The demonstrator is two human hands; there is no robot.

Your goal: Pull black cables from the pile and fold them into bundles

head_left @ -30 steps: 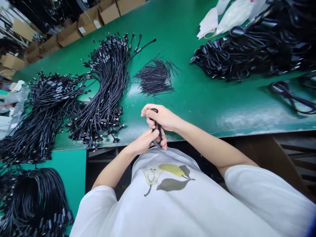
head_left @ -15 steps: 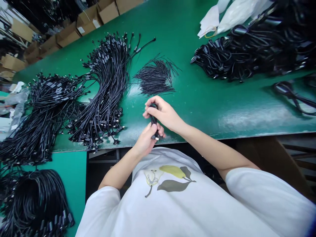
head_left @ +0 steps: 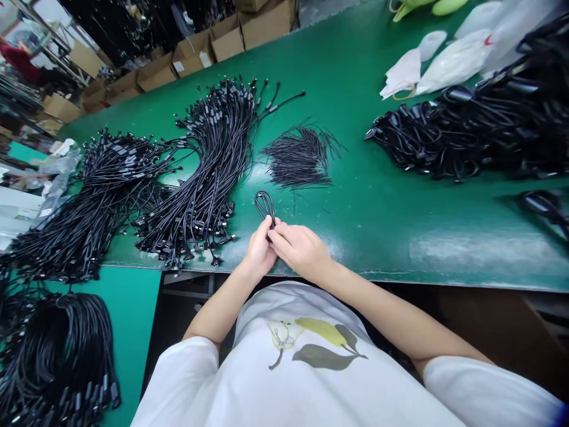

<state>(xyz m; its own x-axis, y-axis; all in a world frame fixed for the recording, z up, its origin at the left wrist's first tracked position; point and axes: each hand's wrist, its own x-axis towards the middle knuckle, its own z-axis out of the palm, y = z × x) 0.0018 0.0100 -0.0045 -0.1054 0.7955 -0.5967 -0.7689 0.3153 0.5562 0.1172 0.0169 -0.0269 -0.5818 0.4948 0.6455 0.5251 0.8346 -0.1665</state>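
Note:
A black cable (head_left: 265,204), folded into a small looped bundle, stands out above my fingers near the table's front edge. My left hand (head_left: 261,249) is closed around the lower part of the bundle. Against it, my right hand (head_left: 300,246) pinches at the middle of the bundle; its fingertips overlap the left thumb, and whether they hold a tie is too small to make out. Just beyond my hands lies a pile of short thin black ties (head_left: 302,157). Left of it is a heap of straight black cables (head_left: 217,160) with connectors at both ends.
Another cable heap (head_left: 93,196) lies further left on the green table (head_left: 368,231). Coiled cables (head_left: 57,350) sit on a lower green surface. Bundled cables (head_left: 462,130) and white plastic bags (head_left: 457,62) are at the right. Cardboard boxes (head_left: 191,53) line the far edge.
My right hand has come down from the top of the loop to the bundle's middle, beside my left hand. The loop now shows uncovered. The camera view has shifted.

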